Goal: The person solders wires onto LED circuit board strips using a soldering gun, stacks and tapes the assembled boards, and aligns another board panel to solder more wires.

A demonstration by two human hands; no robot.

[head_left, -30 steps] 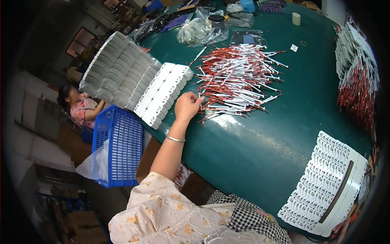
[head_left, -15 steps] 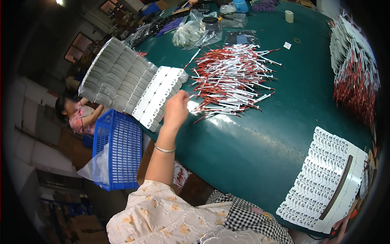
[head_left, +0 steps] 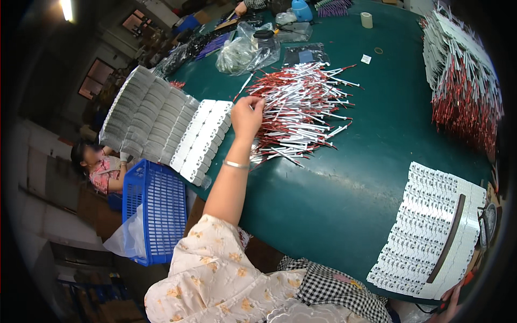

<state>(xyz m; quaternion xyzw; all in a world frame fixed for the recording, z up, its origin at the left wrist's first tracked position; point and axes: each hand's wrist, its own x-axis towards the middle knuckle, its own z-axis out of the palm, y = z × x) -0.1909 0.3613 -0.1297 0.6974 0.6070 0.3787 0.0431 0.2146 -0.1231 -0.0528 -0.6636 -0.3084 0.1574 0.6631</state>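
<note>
My left hand (head_left: 248,117) is at the left edge of a loose heap of thin white and red wire-like strips (head_left: 301,107). Its fingers are pinched together; what they hold, if anything, is hidden. Just left of it lies a fanned row of white die-cut cards (head_left: 202,141), continuing into grey overlapping stacks (head_left: 148,116). At the lower right edge, my right hand (head_left: 453,297) shows only partly, beside a sheet of overlapping white printed cards (head_left: 425,237) with a dark curved strip (head_left: 448,239) across it. Its grip is hidden.
A blue plastic basket (head_left: 161,215) stands beside the green table (head_left: 334,199), near a seated person (head_left: 102,167). Clear bags (head_left: 242,54), a tape roll (head_left: 367,20) and a blue bottle (head_left: 302,11) are at the back. Bundled red-and-white strips (head_left: 463,91) lie at right.
My left hand has moved right and slightly up, from beside the white cards to the heap's left edge. The whole view has shifted slightly. At the far edge, another person's hand shows more.
</note>
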